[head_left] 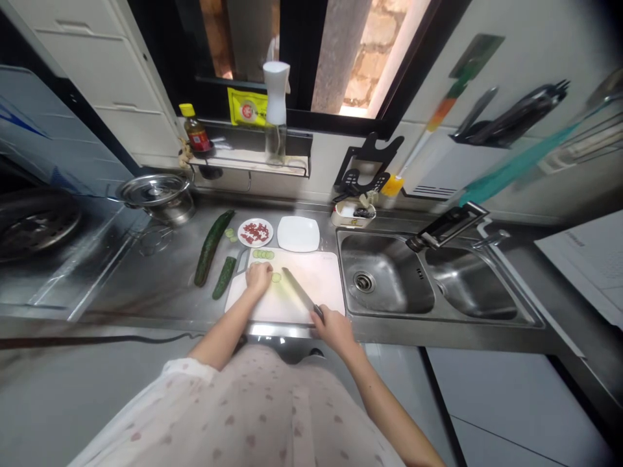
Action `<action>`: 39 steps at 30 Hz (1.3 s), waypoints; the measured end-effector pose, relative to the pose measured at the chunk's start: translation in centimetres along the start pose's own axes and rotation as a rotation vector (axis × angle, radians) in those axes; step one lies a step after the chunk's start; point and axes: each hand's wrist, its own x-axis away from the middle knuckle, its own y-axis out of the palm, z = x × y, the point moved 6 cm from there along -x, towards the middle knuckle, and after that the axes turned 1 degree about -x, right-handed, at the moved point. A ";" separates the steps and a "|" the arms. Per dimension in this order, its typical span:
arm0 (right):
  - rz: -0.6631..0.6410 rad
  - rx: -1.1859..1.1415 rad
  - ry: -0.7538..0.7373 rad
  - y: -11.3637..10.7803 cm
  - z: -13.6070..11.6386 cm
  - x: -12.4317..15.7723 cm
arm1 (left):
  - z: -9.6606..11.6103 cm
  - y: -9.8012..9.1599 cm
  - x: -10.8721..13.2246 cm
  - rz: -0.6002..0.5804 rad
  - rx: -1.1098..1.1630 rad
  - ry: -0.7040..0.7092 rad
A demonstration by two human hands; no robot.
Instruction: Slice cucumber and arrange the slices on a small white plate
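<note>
My right hand (333, 329) is wrapped round the dark handle of a kitchen knife (298, 288), whose blade slants up and left over the white cutting board (321, 275). On the board's left side my left hand (259, 277) is closed, its fingers curled down; whatever they hold is hidden. A cucumber slice (276, 277) lies between that hand and the blade. Just beyond my left hand sits a row of cucumber slices (263, 254). Left of the board are a cut piece of cucumber (224, 277) and a long whole cucumber (214, 248).
Behind the board stand a plate (242, 238) of chopped red pieces and a white square plate (298, 233). A double sink (389, 272) with a black faucet (445, 227) is at right. A lidded steel pot (170, 201) stands at the back left, below a shelf of bottles.
</note>
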 end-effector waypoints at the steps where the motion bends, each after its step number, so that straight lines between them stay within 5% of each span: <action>1: -0.005 0.009 -0.007 0.0 -0.2 0.2 | -0.1 0.0 -0.1 0.003 -0.002 -0.003; 13: -0.047 0.053 -0.057 1.5 -1.0 0.0 | -0.1 0.0 -0.3 0.018 -0.008 -0.008; 39: -0.145 0.151 -0.076 1.0 -1.8 -0.5 | 0.0 -0.4 -0.3 -0.031 -0.009 -0.024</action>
